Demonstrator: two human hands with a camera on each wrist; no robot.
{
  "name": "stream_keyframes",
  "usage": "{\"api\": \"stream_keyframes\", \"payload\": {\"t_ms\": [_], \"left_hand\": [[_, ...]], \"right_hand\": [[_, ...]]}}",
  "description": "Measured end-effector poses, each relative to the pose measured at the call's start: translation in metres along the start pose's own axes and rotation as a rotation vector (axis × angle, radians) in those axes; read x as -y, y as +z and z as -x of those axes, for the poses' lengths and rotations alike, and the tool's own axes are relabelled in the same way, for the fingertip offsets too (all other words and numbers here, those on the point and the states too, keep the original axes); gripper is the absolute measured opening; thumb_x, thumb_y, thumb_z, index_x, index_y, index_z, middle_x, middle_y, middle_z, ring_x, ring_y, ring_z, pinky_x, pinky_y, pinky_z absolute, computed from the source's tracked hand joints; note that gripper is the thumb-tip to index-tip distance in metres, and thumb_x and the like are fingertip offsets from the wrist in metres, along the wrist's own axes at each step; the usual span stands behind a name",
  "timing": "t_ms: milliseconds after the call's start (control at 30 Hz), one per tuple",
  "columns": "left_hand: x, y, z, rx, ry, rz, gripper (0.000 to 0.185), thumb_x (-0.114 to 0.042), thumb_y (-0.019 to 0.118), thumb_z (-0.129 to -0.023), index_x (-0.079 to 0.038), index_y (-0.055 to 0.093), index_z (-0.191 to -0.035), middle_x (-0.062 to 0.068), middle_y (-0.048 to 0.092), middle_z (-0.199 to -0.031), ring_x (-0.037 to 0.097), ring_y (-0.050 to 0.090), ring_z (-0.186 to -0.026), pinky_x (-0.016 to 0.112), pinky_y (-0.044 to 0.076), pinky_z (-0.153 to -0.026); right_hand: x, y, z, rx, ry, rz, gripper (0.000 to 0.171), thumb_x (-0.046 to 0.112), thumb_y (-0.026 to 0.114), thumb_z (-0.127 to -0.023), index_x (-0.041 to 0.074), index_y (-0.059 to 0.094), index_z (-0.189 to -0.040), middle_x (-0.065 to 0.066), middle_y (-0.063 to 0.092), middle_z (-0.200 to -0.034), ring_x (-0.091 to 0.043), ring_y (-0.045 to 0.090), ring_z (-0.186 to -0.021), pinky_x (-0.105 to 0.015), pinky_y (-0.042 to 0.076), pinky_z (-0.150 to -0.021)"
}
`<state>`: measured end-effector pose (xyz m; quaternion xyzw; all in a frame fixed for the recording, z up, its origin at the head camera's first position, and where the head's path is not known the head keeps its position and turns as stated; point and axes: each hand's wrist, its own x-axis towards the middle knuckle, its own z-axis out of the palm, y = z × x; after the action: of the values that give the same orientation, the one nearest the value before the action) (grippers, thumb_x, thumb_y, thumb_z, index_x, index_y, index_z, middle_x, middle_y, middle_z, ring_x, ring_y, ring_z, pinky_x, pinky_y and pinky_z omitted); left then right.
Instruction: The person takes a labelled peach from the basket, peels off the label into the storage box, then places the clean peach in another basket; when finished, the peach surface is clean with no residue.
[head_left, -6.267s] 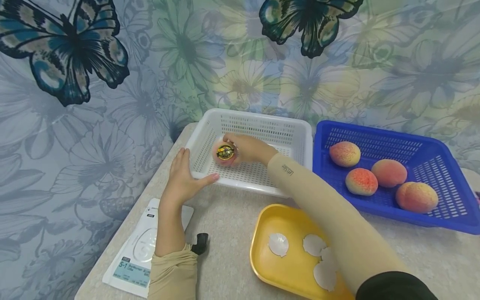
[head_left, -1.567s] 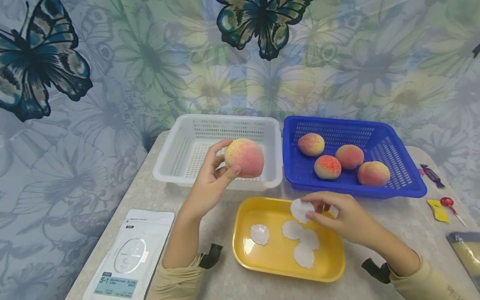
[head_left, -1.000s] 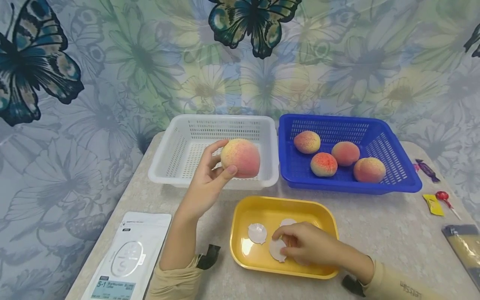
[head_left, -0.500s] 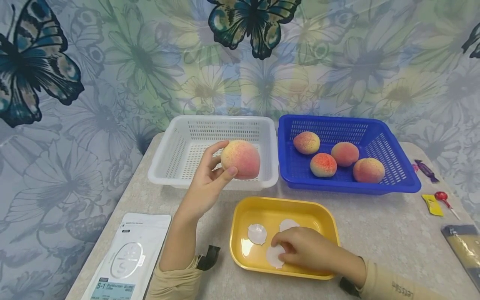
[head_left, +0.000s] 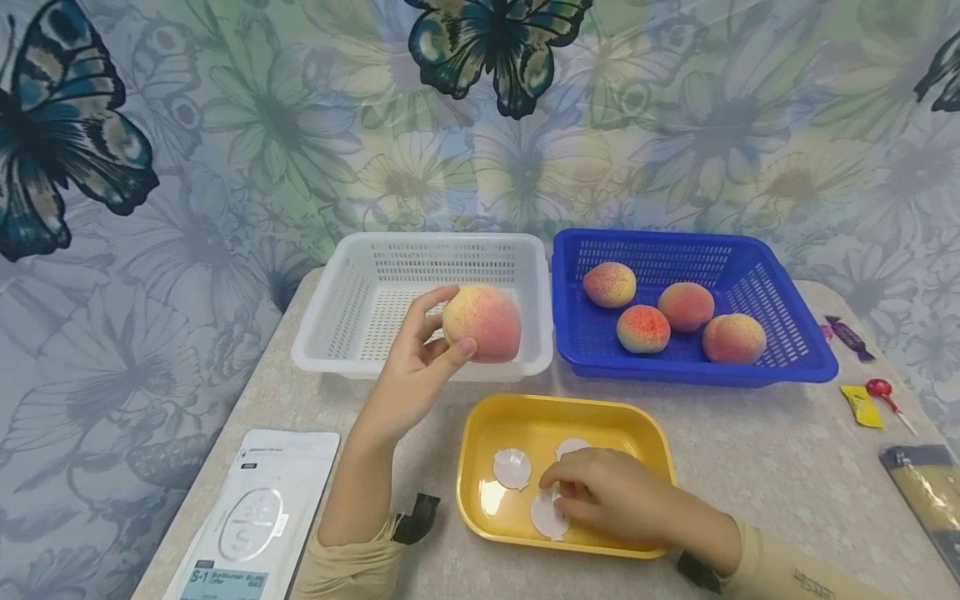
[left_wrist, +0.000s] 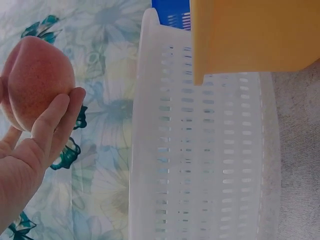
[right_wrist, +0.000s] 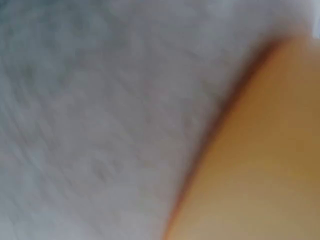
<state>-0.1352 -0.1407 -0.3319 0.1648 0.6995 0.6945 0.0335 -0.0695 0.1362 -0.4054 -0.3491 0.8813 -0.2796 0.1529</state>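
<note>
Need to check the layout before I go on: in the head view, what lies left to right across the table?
White packet → white basket → yellow tray → blue basket → red lollipop → dark packet at the right edge.

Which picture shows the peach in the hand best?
The head view: the whole peach shows, held up by the left hand before the white basket. The left wrist view shows its side only; the right wrist view is a blur.
</note>
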Motion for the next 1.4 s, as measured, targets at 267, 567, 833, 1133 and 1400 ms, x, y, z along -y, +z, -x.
{"api": "stream_keyframes", "payload": {"t_ms": [267, 567, 833, 1133, 1400], "left_hand": [[0.002, 0.009, 0.0, 0.06, -0.006, -0.039, 0.059, -0.012, 0.067, -0.094, -0.03, 0.04, -0.144, 0.012, 0.05, -0.132, 0.031, 0.062, -0.104, 0.035, 0.056, -0.086], [0.006, 0.022, -0.009, 0.143, -0.015, -0.064, 0.058, -0.012, 0.069, -0.093, -0.032, 0.045, -0.142, 0.009, 0.047, -0.133, 0.029, 0.062, -0.104, 0.036, 0.059, -0.083], [0.005, 0.036, -0.036, 0.156, -0.001, -0.187, 0.054, -0.02, 0.073, -0.091, -0.029, 0.049, -0.139, 0.005, 0.046, -0.134, 0.029, 0.057, -0.101, 0.036, 0.059, -0.083], [0.014, 0.061, -0.076, 0.228, 0.062, -0.289, 0.051, -0.024, 0.075, -0.089, -0.026, 0.055, -0.136, -0.001, 0.049, -0.14, 0.022, 0.057, -0.105, 0.03, 0.058, -0.083], [0.015, 0.081, -0.104, 0.302, 0.095, -0.37, 0.048, -0.026, 0.074, -0.091, -0.024, 0.055, -0.135, 0.005, 0.063, -0.12, 0.019, 0.061, -0.094, 0.027, 0.055, -0.078]], "right_hand": [[-0.005, -0.034, 0.022, -0.264, -0.015, -0.044, 0.019, 0.027, 0.07, -0.093, 0.026, 0.068, -0.112, 0.021, 0.056, -0.084, 0.003, 0.051, -0.074, -0.02, 0.048, -0.064], [-0.041, -0.071, 0.054, -0.584, 0.082, 0.011, 0.037, 0.008, 0.08, -0.082, 0.022, 0.068, -0.115, 0.012, 0.059, -0.087, -0.002, 0.05, -0.073, -0.018, 0.044, -0.063], [-0.082, -0.089, 0.087, -0.795, 0.291, -0.009, 0.04, 0.005, 0.078, -0.084, 0.011, 0.066, -0.122, 0.007, 0.055, -0.1, -0.001, 0.049, -0.077, -0.008, 0.042, -0.065], [-0.116, -0.1, 0.108, -0.923, 0.496, 0.035, 0.053, 0.02, 0.078, -0.085, 0.007, 0.06, -0.133, 0.01, 0.039, -0.117, -0.002, 0.036, -0.09, -0.015, 0.031, -0.07], [-0.13, -0.106, 0.119, -0.929, 0.64, 0.018, 0.066, 0.03, 0.074, -0.089, 0.004, 0.048, -0.143, -0.013, 0.027, -0.136, -0.006, 0.032, -0.078, -0.019, 0.029, -0.062]]}}
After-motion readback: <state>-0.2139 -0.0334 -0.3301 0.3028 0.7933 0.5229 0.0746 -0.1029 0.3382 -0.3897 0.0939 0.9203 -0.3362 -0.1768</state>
